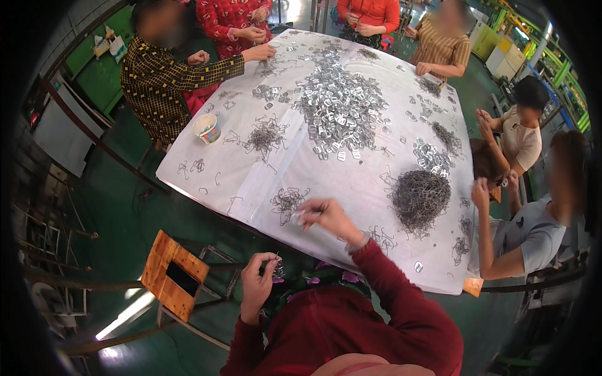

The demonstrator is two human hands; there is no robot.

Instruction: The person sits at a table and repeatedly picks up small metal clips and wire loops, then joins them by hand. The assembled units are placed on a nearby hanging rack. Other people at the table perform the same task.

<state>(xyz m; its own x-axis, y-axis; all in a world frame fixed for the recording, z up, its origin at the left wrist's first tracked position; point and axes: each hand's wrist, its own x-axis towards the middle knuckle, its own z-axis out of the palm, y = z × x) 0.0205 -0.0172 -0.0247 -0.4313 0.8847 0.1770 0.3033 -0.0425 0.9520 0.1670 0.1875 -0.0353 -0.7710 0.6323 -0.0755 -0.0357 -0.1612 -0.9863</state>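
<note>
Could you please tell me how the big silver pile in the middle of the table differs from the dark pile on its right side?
The pile of silver buckles is bright, flat and widely spread; the pile of wire hooks is darker grey, tangled and mounded into a compact heap. The buckles lie mid-table, the hooks nearer the person's right hand. Both are small metal parts on the white-covered table.

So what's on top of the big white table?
The white table carries a big central heap of shiny metal clips, a dark ball of tangled wire, small scattered wire bunches and a paper cup. Whatever lies beneath the heaps is covered.
</note>
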